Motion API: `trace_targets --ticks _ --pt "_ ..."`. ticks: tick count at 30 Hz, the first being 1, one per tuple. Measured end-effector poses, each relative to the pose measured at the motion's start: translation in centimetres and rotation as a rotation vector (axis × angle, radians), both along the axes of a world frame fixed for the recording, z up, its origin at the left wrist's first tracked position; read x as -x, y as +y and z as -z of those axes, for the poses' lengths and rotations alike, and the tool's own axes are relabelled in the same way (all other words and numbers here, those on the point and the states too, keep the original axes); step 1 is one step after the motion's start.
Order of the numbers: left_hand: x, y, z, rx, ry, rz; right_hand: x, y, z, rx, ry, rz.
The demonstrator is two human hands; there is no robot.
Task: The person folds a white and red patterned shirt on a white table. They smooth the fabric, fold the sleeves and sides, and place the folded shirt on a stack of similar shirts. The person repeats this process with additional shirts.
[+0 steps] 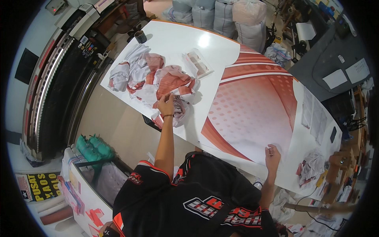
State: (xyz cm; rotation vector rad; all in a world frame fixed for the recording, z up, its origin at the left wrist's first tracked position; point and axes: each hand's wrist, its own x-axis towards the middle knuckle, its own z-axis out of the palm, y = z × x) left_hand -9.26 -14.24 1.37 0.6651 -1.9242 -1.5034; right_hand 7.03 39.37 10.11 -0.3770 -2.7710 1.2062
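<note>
My left hand [165, 104], with a dark bracelet at the wrist, is at the near side of a heap of red-and-white printed fabric pieces [173, 81]. Its fingertips pinch a fold of that fabric. A large red-and-white printed sheet [248, 109] with dots and curved bands lies spread across the white table [177, 38]. Over the sheet's near right part is my right hand [272, 155], fingers curled. Something small and pale shows between those fingers, but what it is stays unclear.
A dark cup [140, 36] stands at the far left of the table, and a clear packet [198, 63] lies behind the heap. At right are a phone [333, 134] and crumpled fabric [311, 167]. A large-format printer [63, 77] stands left; stuffed sacks [223, 17] stand beyond.
</note>
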Motion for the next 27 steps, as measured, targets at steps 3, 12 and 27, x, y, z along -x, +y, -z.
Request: trace_targets --ticks 3,12,27 --pt "-2.1 0.0 -2.8 -0.009 0.083 0.104 1.2 -4.4 -1.0 0.057 -0.035 -0.074" --pt "-6.5 5.7 -15.1 0.127 0.319 0.544 9.5 -22.8 -5.6 0.345 -0.112 -0.560" --pt "-10.5 5.2 -11.0 0.410 0.205 0.379 20.7 -34.6 -14.4 0.755 0.237 -0.696"
